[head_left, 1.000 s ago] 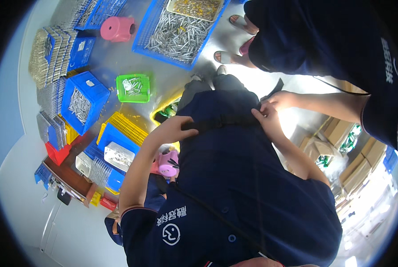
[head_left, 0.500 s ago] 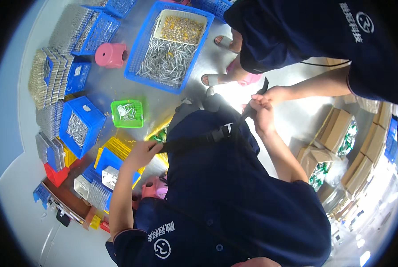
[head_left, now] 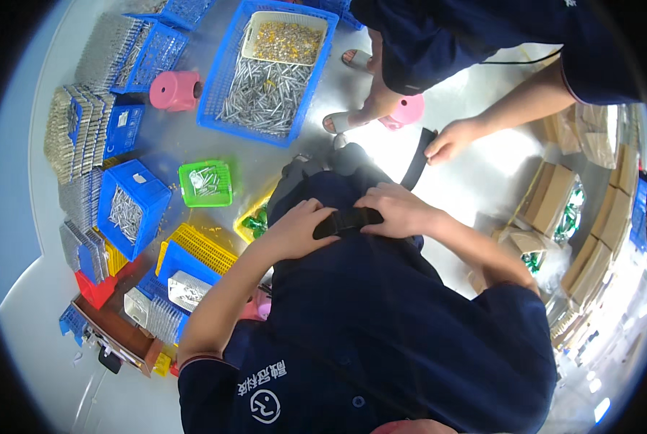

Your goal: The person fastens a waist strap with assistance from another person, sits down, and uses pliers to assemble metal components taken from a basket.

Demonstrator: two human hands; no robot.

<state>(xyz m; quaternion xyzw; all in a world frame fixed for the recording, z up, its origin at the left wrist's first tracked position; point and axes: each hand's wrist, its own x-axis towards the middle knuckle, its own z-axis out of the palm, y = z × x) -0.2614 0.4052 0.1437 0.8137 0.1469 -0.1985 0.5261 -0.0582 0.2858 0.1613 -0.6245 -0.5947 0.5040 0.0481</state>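
A black belt (head_left: 327, 227) with a plastic side-release buckle (head_left: 352, 219) lies across the front of my dark blue clothing at the waist. My left hand (head_left: 299, 228) is closed on its left part, thumb and fingers around the strap. From the other side, my right hand (head_left: 394, 210) grips the belt just right of the buckle. The two hands are close together, with the buckle between them. Beyond my right hand, a black strap end (head_left: 419, 160) runs up to a co-worker's hand (head_left: 450, 142), whose fingers are beside it; whether they grip it is unclear.
A co-worker in dark blue (head_left: 475, 43) stands ahead on the right, near a pink stool (head_left: 406, 110). Blue crates, one (head_left: 209, 94) with metal pins, a green basket (head_left: 231, 197) and a yellow basket (head_left: 193, 242) stand to the left. Cardboard boxes (head_left: 547, 199) line the right.
My left hand has moved right and my right hand has come down and left, both closing in around the buckle. The co-worker's hand is now apart from my right hand.
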